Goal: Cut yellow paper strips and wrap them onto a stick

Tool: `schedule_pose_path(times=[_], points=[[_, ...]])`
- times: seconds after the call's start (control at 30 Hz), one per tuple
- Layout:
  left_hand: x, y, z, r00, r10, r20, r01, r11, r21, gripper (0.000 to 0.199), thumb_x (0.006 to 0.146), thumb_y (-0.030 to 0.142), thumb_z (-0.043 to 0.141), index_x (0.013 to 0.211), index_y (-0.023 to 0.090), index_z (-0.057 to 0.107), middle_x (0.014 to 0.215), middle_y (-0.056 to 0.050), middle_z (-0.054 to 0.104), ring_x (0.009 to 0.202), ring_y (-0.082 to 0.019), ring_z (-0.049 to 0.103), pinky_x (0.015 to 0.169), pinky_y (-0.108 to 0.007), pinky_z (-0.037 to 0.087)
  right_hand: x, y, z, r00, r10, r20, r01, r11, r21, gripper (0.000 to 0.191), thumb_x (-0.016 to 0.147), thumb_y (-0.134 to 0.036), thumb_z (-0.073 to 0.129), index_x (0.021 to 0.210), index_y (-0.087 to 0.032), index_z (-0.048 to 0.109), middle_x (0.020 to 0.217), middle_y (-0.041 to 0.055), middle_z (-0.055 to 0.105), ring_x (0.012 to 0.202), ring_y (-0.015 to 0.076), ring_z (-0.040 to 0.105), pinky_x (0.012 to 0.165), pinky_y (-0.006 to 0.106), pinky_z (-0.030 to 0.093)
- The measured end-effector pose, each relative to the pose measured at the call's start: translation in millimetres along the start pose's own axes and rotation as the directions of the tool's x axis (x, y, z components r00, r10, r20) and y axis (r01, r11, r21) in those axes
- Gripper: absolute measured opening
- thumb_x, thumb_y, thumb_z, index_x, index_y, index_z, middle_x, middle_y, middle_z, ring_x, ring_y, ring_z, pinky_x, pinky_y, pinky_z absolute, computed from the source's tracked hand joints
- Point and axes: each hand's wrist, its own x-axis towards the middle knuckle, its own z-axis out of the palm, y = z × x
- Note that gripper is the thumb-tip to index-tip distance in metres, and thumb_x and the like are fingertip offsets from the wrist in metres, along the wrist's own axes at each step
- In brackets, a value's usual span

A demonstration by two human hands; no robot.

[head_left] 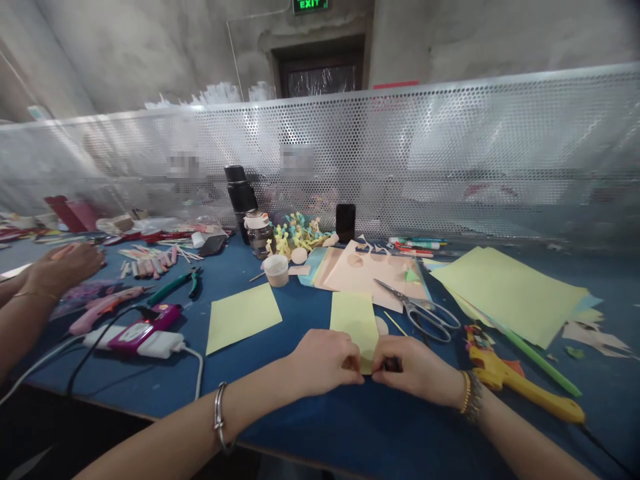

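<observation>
A small sheet of yellow-green paper (pixel 353 313) lies in front of me on the blue table. My left hand (pixel 327 360) pinches its near left edge, fingers closed. At the near right corner my right hand (pixel 413 367) grips the same paper, thumb and fingers pressed together. Something dark shows under the right fingers; I cannot make it out. Just beyond the right hand, scissors (pixel 425 317) rest with handles toward me. Another yellow-green sheet (pixel 243 317) lies flat to the left.
A yellow glue gun (pixel 525 390) and a green pen-like stick (pixel 543 363) lie right, near stacked yellow-green paper (pixel 515 287). Left are a purple power strip (pixel 145 333), pink glue gun (pixel 107 308) and green pliers (pixel 175 285). Another person's hands (pixel 70 267) work at far left. Behind stands a perforated metal partition (pixel 450 153).
</observation>
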Motion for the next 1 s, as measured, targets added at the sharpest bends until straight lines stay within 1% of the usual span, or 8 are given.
schedule_pose_path(times=[0.17,0.3,0.43,0.53,0.63,0.73,0.87,1.0], points=[[2,-4,-3.9,0.999,0.009,0.043,-0.008,0.999,-0.044,0.010,0.074,0.036,0.069,0.080,0.028,0.070,0.080,0.004,0.069,0.076,-0.016,0.064,0.055,-0.022,0.034,-1,-4,-1,1.000,0.011,0.007,-0.010,0.999,-0.054,0.003,0.073,-0.018,0.065,0.075,-0.021,0.067,0.075,-0.0010,0.061,0.062,0.0109,0.055,0.058,0.021,0.040],[5,-6,-4.2,0.999,0.009,0.052,-0.008,1.000,-0.009,0.010,0.076,0.035,0.065,0.079,0.027,0.070,0.079,0.002,0.070,0.075,-0.018,0.065,0.053,-0.023,0.034,-2,-9,-2,1.000,0.022,0.001,-0.022,0.997,-0.073,0.006,0.075,-0.016,0.062,0.076,-0.021,0.065,0.073,-0.0019,0.061,0.063,0.0109,0.054,0.058,0.021,0.039],[8,-8,-3.3,0.998,0.020,0.056,-0.020,1.000,0.004,0.009,0.077,0.034,0.064,0.079,0.027,0.069,0.079,0.002,0.071,0.076,-0.018,0.065,0.055,-0.022,0.036,-1,-11,2,0.999,0.039,-0.030,-0.041,0.995,-0.090,0.004,0.077,-0.018,0.061,0.077,-0.022,0.063,0.071,-0.0029,0.060,0.064,0.0114,0.054,0.058,0.021,0.037],[10,-10,-3.8,0.997,0.034,0.076,-0.032,0.999,-0.022,0.009,0.077,0.033,0.064,0.081,0.027,0.069,0.081,0.003,0.071,0.076,-0.016,0.065,0.056,-0.021,0.036,0,-13,5,0.998,0.045,-0.042,-0.050,0.992,-0.114,0.003,0.079,-0.020,0.061,0.078,-0.022,0.063,0.072,-0.0028,0.061,0.067,0.0118,0.055,0.060,0.022,0.038],[12,-14,-5.5,0.990,0.057,0.131,-0.050,0.997,-0.050,0.013,0.077,0.037,0.064,0.083,0.027,0.069,0.081,0.003,0.071,0.075,-0.015,0.065,0.055,-0.021,0.036,0,-14,7,0.999,0.026,-0.044,-0.032,0.990,-0.138,0.007,0.082,-0.019,0.058,0.080,-0.023,0.064,0.075,-0.0026,0.062,0.073,0.0120,0.057,0.064,0.021,0.040],[13,-19,-8.1,0.982,0.077,0.170,-0.062,0.994,-0.093,0.013,0.078,0.036,0.064,0.086,0.028,0.070,0.081,0.004,0.071,0.075,-0.015,0.065,0.057,-0.021,0.037,-1,-14,8,0.999,0.022,-0.042,-0.029,0.987,-0.159,0.010,0.084,-0.020,0.057,0.083,-0.024,0.065,0.078,-0.0023,0.063,0.076,0.0123,0.058,0.066,0.021,0.041],[14,-24,-11.3,0.978,0.115,0.175,-0.092,0.986,-0.136,0.012,0.078,0.033,0.065,0.086,0.027,0.071,0.080,0.004,0.071,0.075,-0.014,0.065,0.059,-0.020,0.038,-2,-15,11,0.998,0.045,-0.043,-0.052,0.986,-0.160,0.012,0.085,-0.020,0.055,0.086,-0.026,0.066,0.083,-0.0020,0.065,0.080,0.0128,0.060,0.069,0.022,0.042],[14,-28,-10.0,0.974,0.154,0.166,-0.123,0.975,-0.186,0.011,0.077,0.031,0.067,0.085,0.026,0.071,0.079,0.004,0.071,0.074,-0.013,0.065,0.060,-0.019,0.040,-1,-15,13,0.998,0.030,-0.046,-0.037,0.988,-0.151,0.013,0.084,-0.016,0.054,0.084,-0.025,0.064,0.086,-0.0022,0.066,0.082,0.0122,0.061,0.070,0.022,0.044]])
